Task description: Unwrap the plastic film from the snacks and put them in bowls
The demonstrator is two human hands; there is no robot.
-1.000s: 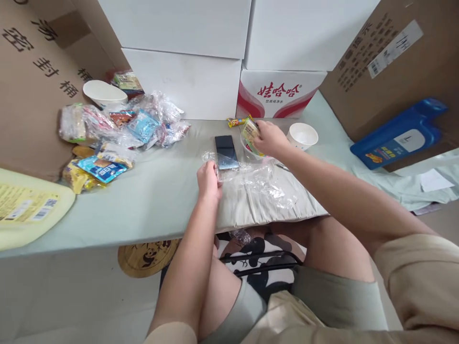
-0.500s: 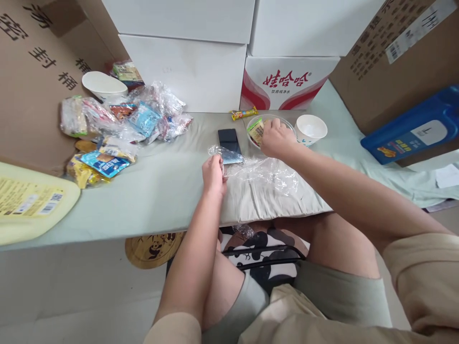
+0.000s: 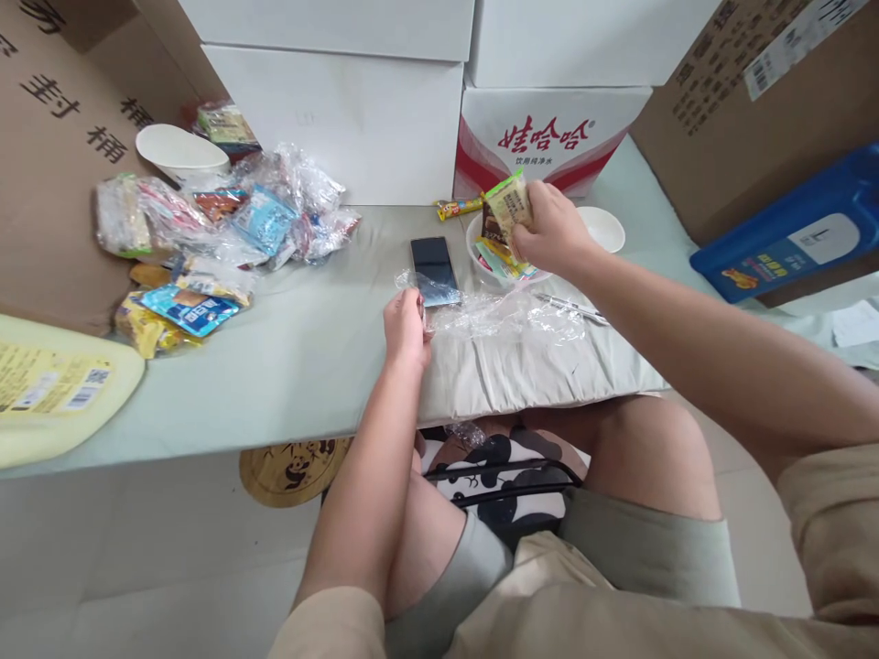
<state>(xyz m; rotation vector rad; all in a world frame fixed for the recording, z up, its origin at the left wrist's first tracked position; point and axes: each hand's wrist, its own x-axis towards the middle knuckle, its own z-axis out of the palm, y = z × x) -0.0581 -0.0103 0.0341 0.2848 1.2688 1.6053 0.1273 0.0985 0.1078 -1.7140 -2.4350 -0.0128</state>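
My right hand [image 3: 551,226] grips a beige snack packet [image 3: 509,212] with a green edge, held just above a round bowl [image 3: 475,260]. Inside the bowl lie several small coloured packets [image 3: 504,260]. Crumpled clear plastic film [image 3: 481,318] stretches across the cloth from my left hand [image 3: 406,328], whose fingers are closed on its end. Beyond that hand lies a dark smartphone [image 3: 432,259], partly under the film. A yellow wrapped snack stick [image 3: 459,208] rests behind the bowl. Under my right forearm a pen [image 3: 571,307] shows, and a white paper cup [image 3: 604,229] is partly hidden behind the wrist.
Wrapped snacks [image 3: 267,220] are piled at the left beside a tilted white cup [image 3: 179,151]. White boxes [image 3: 336,119] and a red-and-white carton [image 3: 549,137] line the back. A blue bottle [image 3: 789,224] stands right; a yellow container [image 3: 61,394] is at the left edge.
My right hand has risen out of the bowl with the beige packet. My left hand stays on the film. The pen has come into sight, and the view has shifted slightly.
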